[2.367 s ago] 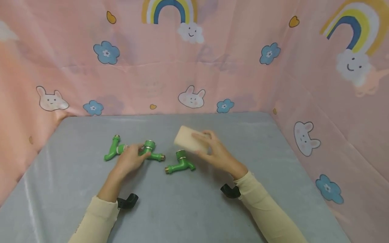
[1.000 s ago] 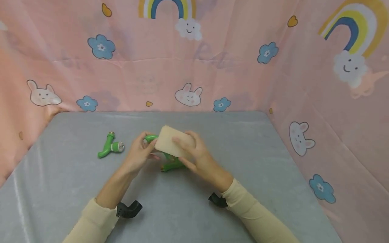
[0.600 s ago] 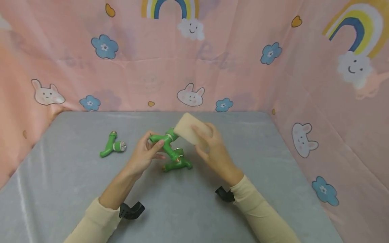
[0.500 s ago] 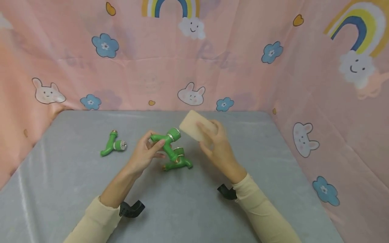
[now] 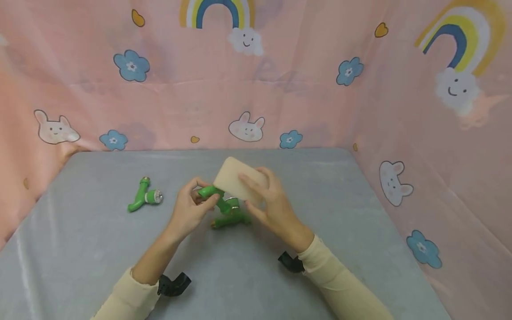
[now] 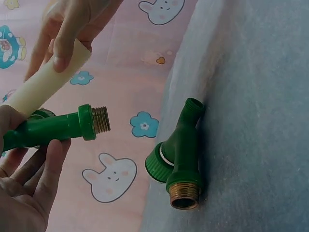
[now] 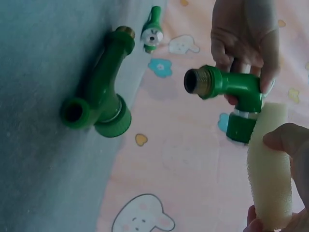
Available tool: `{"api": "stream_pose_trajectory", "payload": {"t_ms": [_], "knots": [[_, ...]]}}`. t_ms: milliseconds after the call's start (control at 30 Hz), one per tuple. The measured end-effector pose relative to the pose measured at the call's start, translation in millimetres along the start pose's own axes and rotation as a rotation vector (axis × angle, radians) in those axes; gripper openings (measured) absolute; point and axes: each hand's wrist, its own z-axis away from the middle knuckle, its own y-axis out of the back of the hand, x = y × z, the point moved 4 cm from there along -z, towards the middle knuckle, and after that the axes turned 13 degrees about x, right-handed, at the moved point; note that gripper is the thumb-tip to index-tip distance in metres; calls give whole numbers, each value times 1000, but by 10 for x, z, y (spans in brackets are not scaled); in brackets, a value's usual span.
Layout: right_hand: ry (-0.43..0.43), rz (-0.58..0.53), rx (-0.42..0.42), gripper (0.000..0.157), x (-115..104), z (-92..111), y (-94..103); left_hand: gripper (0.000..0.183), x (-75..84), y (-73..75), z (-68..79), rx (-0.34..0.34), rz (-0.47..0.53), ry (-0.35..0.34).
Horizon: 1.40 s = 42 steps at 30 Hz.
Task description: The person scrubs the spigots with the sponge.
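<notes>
My left hand [image 5: 190, 206] pinches a green faucet [image 7: 239, 87] by its spout end and keeps it above the table; its brass-coloured threaded end points out in both wrist views. In my right hand [image 5: 278, 209] is a pale cream sponge [image 5: 238, 178], gripped between thumb and fingers. The sponge lies against the held faucet's body in the right wrist view and hides its round cap in the head view. Below them, a second green faucet [image 6: 181, 150] rests on the table. Farther left lies a third green faucet [image 5: 144, 195] with a white and silver end.
The grey table [image 5: 328, 200] extends around the hands. Pink patterned cloth [image 5: 192, 98] hangs behind it and along the sides. A black curved piece [image 5: 174, 284] sits at the left wrist and another black piece [image 5: 291, 262] at the right wrist.
My left hand picked up the middle faucet from the table and brought it right. The sponge moved onto it, drew back up and right, then came down over it again.
</notes>
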Motion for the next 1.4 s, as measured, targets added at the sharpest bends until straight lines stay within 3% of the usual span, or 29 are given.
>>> {"api": "stream_pose_trajectory", "payload": {"t_ms": [167, 300, 433, 533, 733, 933, 1067, 1233, 1400], "knots": [[-80, 63, 59, 62, 132, -48, 72, 21, -23, -1, 18, 47, -68, -17], [-118, 5, 120, 60, 159, -79, 150, 23, -14, -12, 43, 81, -166, -53], [-49, -90, 47, 57, 42, -38, 102, 22, 6, -28, 86, 103, -249, -117], [-17, -97, -15, 57, -45, 8, 49, 21, 33, -31, 117, 125, -283, -189], [-65, 1, 19, 61, -18, -25, 93, 21, 84, -39, 144, 177, -352, -291], [-157, 20, 49, 59, 103, -88, 162, 20, 64, -41, 139, 199, -424, -359], [-108, -42, 96, 58, 65, -99, 176, 23, 81, -47, 137, 218, -458, -401], [-22, -77, 10, 58, -59, -37, 59, 23, 97, -44, 148, 230, -478, -466], [-104, 0, -1, 59, -4, -36, 33, 23, 77, -62, 139, 227, -508, -488]]}}
